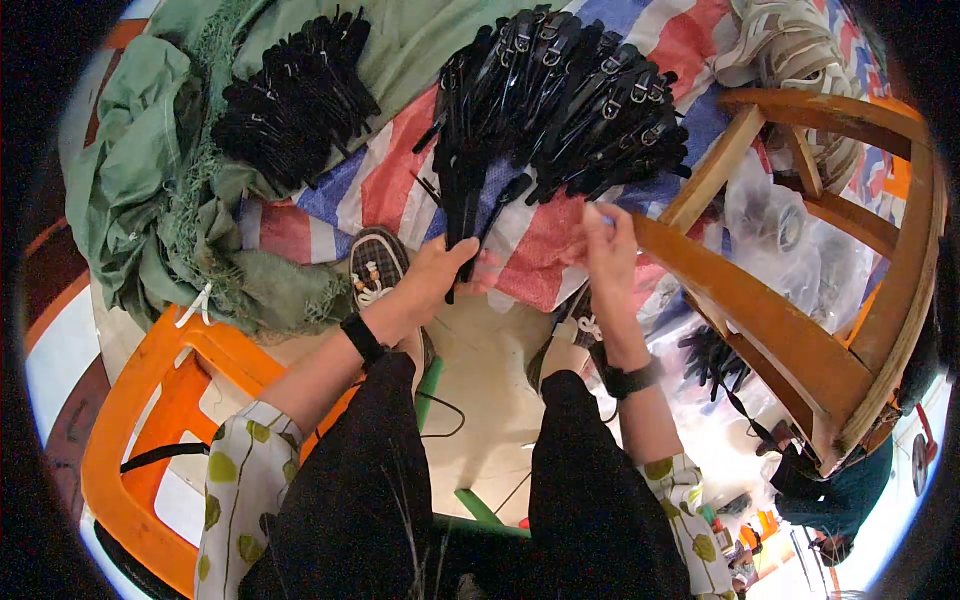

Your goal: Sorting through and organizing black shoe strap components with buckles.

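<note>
My left hand (436, 270) is closed around a bundle of black straps (462, 205) whose ends hang down past my fingers. My right hand (606, 245) is raised beside it with fingers pinched near the lower edge of a large heap of black buckled straps (580, 95); whether it holds anything is unclear. A second pile of black straps (290, 95) lies farther left on green cloth. Both wrists wear black bands.
A striped red, white and blue tarp (385, 175) lies under the piles. Green netting and cloth (150, 190) sit to the left, an orange plastic stool (150, 400) at lower left. An overturned wooden chair (800, 340) stands at right over clear plastic bags (790, 240).
</note>
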